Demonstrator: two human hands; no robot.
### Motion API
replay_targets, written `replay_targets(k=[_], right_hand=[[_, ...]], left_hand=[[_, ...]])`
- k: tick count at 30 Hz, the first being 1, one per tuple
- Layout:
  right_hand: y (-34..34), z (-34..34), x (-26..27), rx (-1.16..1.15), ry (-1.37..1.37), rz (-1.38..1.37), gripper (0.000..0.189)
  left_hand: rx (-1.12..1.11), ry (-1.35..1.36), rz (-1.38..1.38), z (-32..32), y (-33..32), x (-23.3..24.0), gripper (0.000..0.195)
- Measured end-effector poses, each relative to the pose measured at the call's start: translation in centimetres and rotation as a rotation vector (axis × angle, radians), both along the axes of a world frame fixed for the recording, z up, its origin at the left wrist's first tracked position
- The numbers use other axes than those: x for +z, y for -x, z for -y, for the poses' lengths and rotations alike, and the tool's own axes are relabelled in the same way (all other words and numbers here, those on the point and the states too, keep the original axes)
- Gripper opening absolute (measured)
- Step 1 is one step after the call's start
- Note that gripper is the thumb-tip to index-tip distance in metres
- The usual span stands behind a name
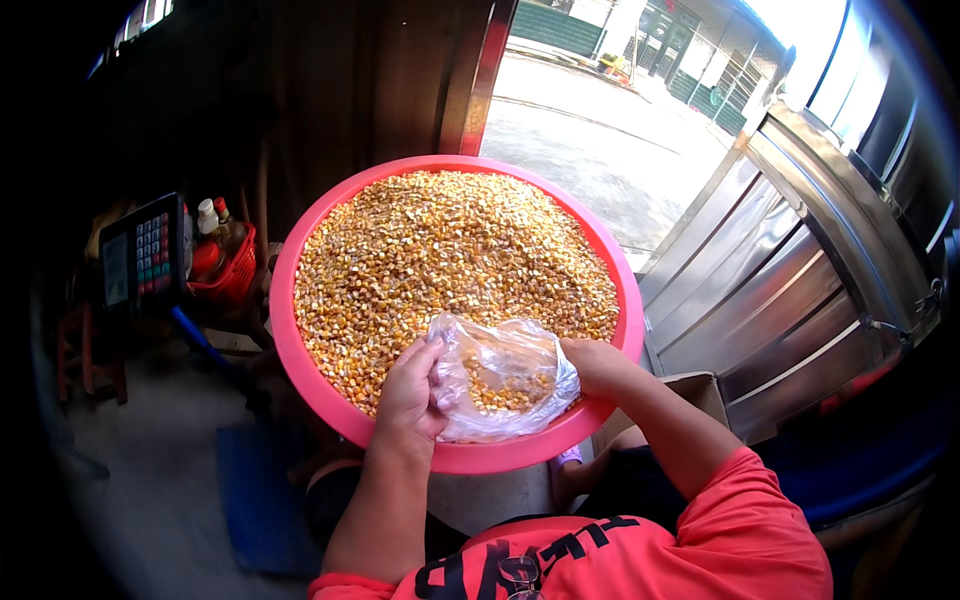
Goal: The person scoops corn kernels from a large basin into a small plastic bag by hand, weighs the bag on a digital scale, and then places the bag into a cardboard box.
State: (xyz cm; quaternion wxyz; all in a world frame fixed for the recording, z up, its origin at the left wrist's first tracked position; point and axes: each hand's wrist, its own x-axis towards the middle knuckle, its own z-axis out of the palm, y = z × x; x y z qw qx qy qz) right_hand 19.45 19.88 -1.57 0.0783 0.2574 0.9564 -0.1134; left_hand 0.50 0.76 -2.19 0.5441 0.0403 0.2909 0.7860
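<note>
A round pink plastic basin (634, 300) heaped with dried corn kernels (450, 247) stands in front of me. Over its near part, a thin clear plastic bag (495, 431) lies spread open, with some corn kernels showing inside. My left hand (412, 386) grips the bag's left edge between thumb and fingers. At the bag's right edge is my right hand (596, 367), its fingers largely hidden by the bag and the basin's near side, so its grip cannot be made out.
To the left are a digital scale's keypad display (142, 255) on a blue post, its blue platform (262, 499), and a red plastic basket (240, 262) holding bottles. A metal door panel (757, 277) and a cardboard box (694, 390) stand on the right. Beyond the doorway is paved ground.
</note>
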Motion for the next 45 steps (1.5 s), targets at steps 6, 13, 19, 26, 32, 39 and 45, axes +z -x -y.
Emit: replay_targets(k=[6,13,19,26,32,39,45], right_hand=[[0.3,0.0,-0.3,-0.034,0.045,0.028,0.026],[1.2,-0.7,-0.1,0.018,0.194,0.100,0.044],[1.3,-0.1,0.6,-0.072,0.381,-0.213,0.025],[2.0,-1.7,3.1,-0.145,0.328,-0.534,0.024],[5.7,5.9,6.2,0.004,0.398,-0.383,0.023],[6.1,7.6,4.3,0.370,0.251,-0.388,0.023],[4.8,2.1,2.8,0.081,0.171,-0.780,0.008]], left_hand=[[0.044,0.076,0.000,-0.1,-0.6,1.3,0.008],[0.031,0.055,-0.004,-0.1,-0.7,1.6,0.009],[-0.005,0.008,-0.010,0.2,-0.2,1.0,0.010],[0.017,0.041,-0.007,0.0,-0.5,1.3,0.007],[0.022,0.028,-0.005,-0.1,-0.5,0.8,0.009],[0.074,0.069,-0.005,-0.5,-0.6,1.2,0.014],[0.026,0.012,0.002,-0.2,-0.3,0.7,0.012]])
